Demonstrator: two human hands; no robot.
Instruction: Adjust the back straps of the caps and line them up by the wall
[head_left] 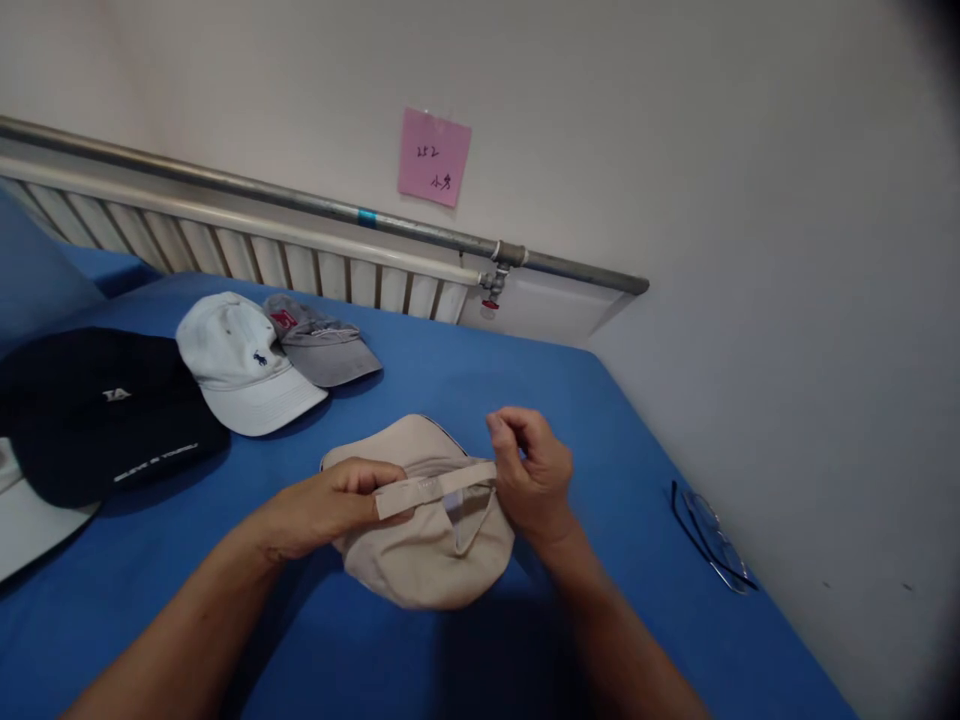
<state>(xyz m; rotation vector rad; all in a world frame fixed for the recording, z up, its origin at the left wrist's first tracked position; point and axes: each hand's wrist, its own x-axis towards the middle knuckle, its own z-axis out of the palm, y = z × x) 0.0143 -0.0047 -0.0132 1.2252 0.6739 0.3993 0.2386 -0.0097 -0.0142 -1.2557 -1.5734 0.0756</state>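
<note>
With the left hand [330,505] pinching the strap [405,495] and the right hand [536,480], fingers curled at its other end, grip hidden, an uneven tug could twist the cap [427,570]

left hand [330,505] partly behind the beige cap [427,570], pale cap [37,530] partly beyond the left edge

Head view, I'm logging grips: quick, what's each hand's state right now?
Left hand: closed, pinching the strap of the beige cap.
Right hand: curled closed at the strap's other end; whether it grips is hidden.
</note>
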